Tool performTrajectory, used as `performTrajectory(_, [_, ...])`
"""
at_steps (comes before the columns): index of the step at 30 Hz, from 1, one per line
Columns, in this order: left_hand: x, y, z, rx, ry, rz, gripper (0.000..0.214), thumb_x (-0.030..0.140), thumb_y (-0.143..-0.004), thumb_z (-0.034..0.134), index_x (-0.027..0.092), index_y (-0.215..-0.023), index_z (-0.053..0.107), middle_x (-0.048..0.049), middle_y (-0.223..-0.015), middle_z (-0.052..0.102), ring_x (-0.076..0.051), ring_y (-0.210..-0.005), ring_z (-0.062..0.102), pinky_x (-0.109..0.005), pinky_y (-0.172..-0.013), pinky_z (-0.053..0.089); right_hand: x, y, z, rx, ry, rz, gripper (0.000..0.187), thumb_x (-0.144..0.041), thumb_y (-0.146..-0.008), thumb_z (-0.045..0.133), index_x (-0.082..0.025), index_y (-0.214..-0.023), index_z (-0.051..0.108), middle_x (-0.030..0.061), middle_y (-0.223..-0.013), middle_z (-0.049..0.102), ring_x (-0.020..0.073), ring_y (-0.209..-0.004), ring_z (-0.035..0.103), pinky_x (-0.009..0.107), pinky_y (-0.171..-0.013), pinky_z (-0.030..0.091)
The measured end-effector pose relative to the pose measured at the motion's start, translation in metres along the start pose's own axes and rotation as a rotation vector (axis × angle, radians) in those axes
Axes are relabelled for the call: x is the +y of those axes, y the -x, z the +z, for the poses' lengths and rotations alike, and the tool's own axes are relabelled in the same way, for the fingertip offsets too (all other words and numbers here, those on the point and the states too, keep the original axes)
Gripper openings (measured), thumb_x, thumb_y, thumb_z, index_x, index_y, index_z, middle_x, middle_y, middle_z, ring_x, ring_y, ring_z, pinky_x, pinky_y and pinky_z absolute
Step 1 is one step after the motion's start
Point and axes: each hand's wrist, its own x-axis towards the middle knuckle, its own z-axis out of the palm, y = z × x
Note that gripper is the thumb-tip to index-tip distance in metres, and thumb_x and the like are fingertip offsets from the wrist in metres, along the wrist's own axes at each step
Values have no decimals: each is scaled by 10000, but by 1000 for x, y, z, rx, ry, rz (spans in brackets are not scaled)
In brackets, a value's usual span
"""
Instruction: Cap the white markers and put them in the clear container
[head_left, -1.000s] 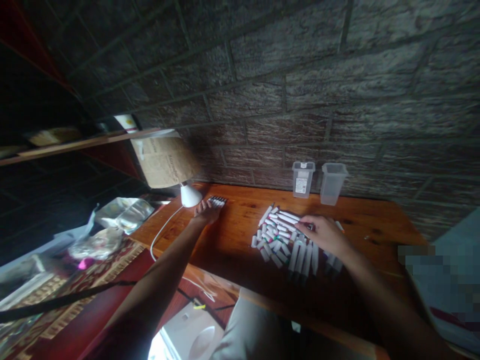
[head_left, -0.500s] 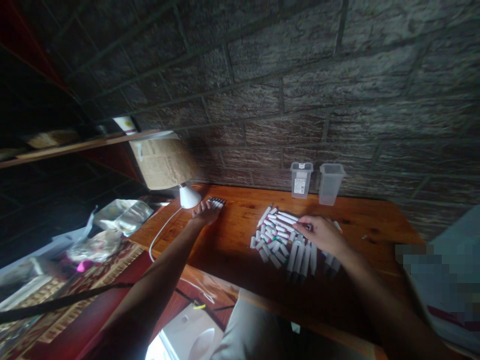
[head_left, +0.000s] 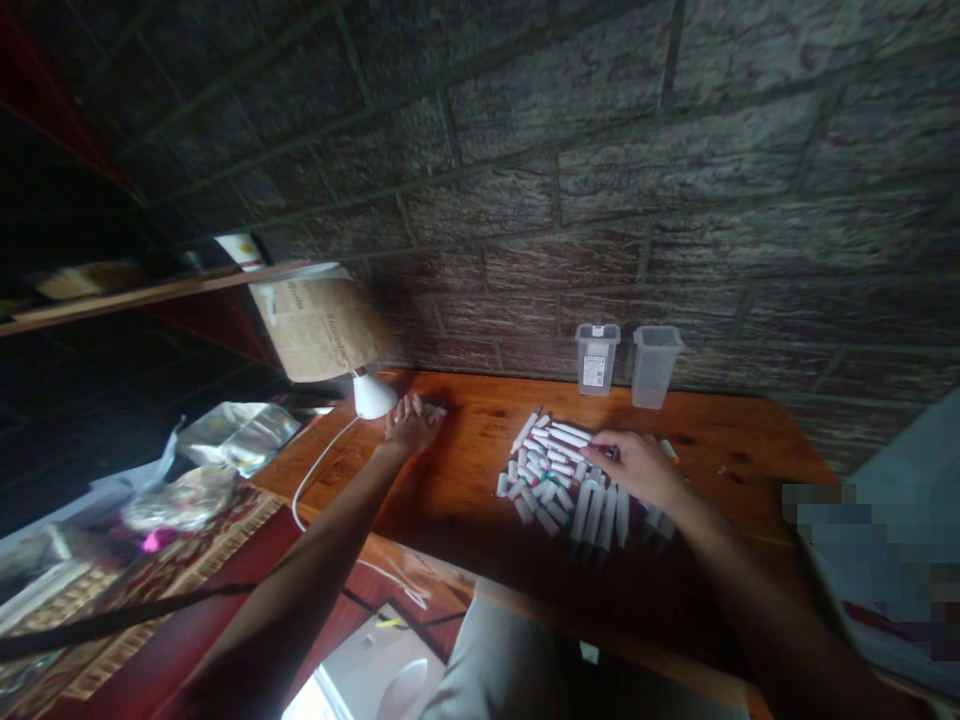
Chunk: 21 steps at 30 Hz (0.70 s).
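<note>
Partly hidden under the left hand (head_left: 409,423), a small marker bundle (head_left: 435,408) is covered; right hand (head_left: 636,466) fingers lie spread on the uncountable marker pile (head_left: 555,472); two clear containers (head_left: 596,358) are seen behind on the surface (head_left: 465,480)

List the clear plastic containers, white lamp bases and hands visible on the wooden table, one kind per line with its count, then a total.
Clear plastic containers: 2
White lamp base: 1
Hands, left hand and right hand: 2
Total: 5

The print on the brown paper bag (head_left: 319,325) is too blurred to read.
</note>
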Motion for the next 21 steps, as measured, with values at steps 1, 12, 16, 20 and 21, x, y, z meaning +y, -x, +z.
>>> performTrajectory(1, [10, 5, -6, -5, 16, 52, 685, 533, -948, 300, 55, -1417, 444, -257, -1480, 436, -367, -1415, 351, -496, -1120, 302, 0, 0, 0, -1, 1, -1, 302, -423, -912, 529, -214, -943, 746, 43, -945, 775, 224, -874, 712, 307, -791, 489])
performTrajectory(12, [132, 26, -23, -307, 188, 443, 263, 417, -766, 614, 199, -762, 760, -71, -824, 752, -232, -844, 687, -267, -701, 468, 1, -1, 2, 18, 5, 2, 322, -440, -918, 520, -219, -942, 753, 46, -938, 777, 227, -859, 710, 315, -784, 484])
performTrajectory(16, [135, 12, -15, -381, 250, 377, 240, 380, -694, 631, 171, -676, 746, -64, -684, 710, -209, -717, 665, -251, -588, 432, 0, -2, 2, 24, 0, -1, 307, -427, -914, 528, -220, -941, 753, 49, -952, 779, 221, -870, 708, 303, -786, 481])
performTrajectory(20, [133, 2, -8, -477, 353, 338, 231, 383, -651, 647, 170, -605, 724, -33, -565, 657, -170, -584, 615, -243, -533, 405, 0, -3, 2, 22, 12, 3, 321, -433, -915, 519, -215, -933, 753, 52, -929, 778, 220, -836, 703, 305, -761, 472])
performTrajectory(21, [133, 0, -7, -495, 379, 334, 228, 382, -632, 663, 167, -571, 711, -34, -539, 643, -168, -560, 601, -249, -527, 399, -1, -3, 2, 21, 16, 6, 324, -433, -915, 517, -212, -931, 753, 55, -926, 778, 220, -825, 701, 307, -753, 469])
